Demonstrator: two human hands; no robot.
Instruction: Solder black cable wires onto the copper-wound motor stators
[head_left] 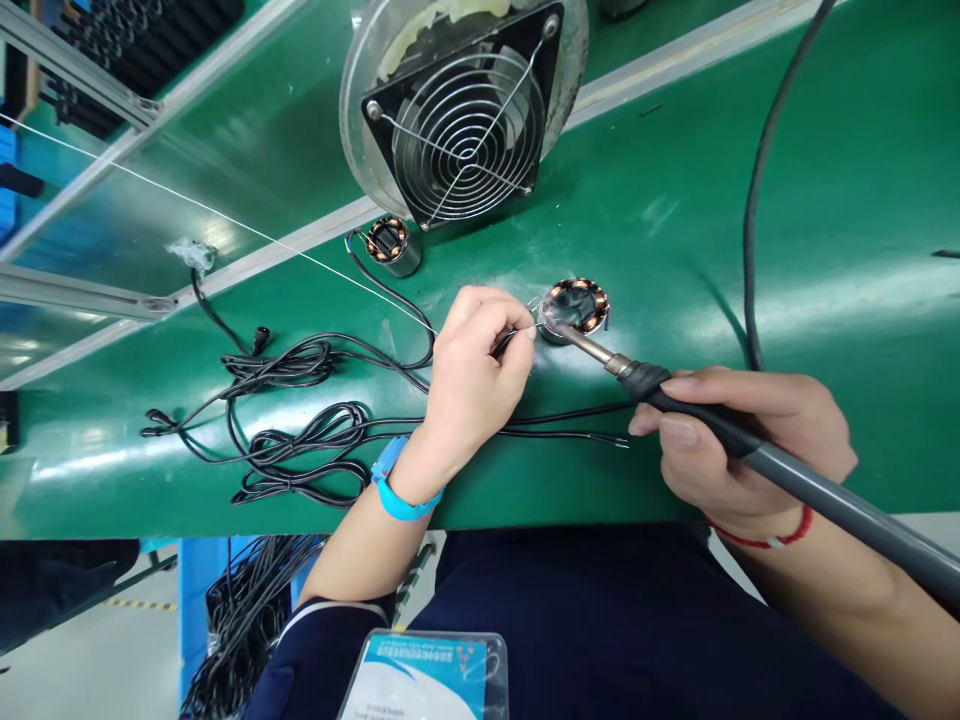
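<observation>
the left hand (pixel 480 360) pinches a thin wire (pixel 534 326) between thumb and fingertips, and the right hand (pixel 750 450) is closed around a soldering iron (pixel 795 485), its tip at the near-left rim of a copper-wound motor ring (pixel 598 299); actual contact cannot be told. the ring sits upright on the green desk (pixel 675 240), ahead of and between both hands, just beyond the left fingertips. a second motor ring (pixel 405 256) stands ahead and left of the left hand, near a fan (pixel 469 152), with coiled black cables (pixel 300 368) lying to that hand's left.
</observation>
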